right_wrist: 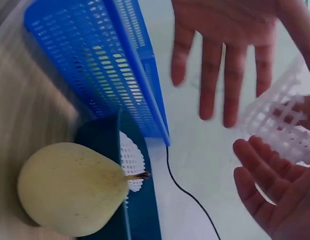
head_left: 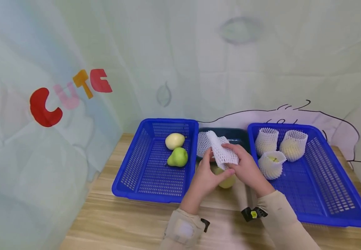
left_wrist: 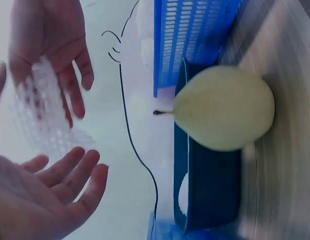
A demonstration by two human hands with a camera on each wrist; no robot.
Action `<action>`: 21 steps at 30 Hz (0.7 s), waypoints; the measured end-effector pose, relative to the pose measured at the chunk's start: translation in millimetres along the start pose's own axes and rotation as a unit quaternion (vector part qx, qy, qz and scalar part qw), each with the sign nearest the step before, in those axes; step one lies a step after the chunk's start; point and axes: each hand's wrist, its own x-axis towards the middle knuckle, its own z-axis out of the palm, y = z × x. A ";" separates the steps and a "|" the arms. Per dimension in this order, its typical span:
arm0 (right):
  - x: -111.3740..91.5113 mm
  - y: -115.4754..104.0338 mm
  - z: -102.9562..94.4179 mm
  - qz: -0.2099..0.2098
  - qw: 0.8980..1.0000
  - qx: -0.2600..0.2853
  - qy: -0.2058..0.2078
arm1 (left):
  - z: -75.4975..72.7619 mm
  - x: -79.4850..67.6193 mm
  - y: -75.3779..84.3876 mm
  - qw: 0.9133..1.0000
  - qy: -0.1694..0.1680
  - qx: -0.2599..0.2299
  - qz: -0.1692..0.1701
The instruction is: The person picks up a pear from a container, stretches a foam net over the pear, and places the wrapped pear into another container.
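Over the table, my right hand holds a white foam net sleeve, whose mesh lies across the fingers in the wrist views. My left hand is beside the sleeve; its fingers look straight and spread in the right wrist view. Below both hands a bare pale yellow pear rests on the table, partly covered by them in the head view. Its stem and whole side show in the left wrist view, where the pear overlaps the dark green tray.
On the left, a blue basket contains a yellow pear and a green pear. Three net-wrapped fruits sit in the right blue basket. Between the baskets, the green tray holds more white netting.
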 end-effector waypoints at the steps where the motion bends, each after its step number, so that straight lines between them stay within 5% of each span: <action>1: -1.8 -0.8 1.0 -0.008 1.000 0.001 0.009 | 0.8 1.1 -0.1 0.999 0.017 -0.026 0.009; 3: -4.5 -0.6 1.2 -0.008 0.999 0.029 0.043 | -0.1 2.8 -2.8 0.995 0.066 -0.076 0.022; 5: -6.4 1.6 -0.1 0.014 0.991 0.078 0.106 | -3.3 5.4 -7.9 0.981 0.137 -0.133 0.034; 9: -9.3 6.6 -3.8 0.087 0.949 0.209 0.219 | -11.0 8.2 -15.1 0.938 0.249 -0.240 0.005; 12: -11.5 8.4 -3.3 0.144 0.909 0.312 0.234 | -10.6 7.8 -16.8 0.905 0.251 -0.341 -0.042; 17: -14.9 8.4 2.9 0.179 0.817 0.498 0.229 | -1.8 6.6 -16.7 0.839 0.232 -0.481 -0.104; 21: -16.5 8.9 5.8 0.165 0.785 0.549 0.236 | 3.6 7.7 -17.8 0.791 0.216 -0.560 -0.120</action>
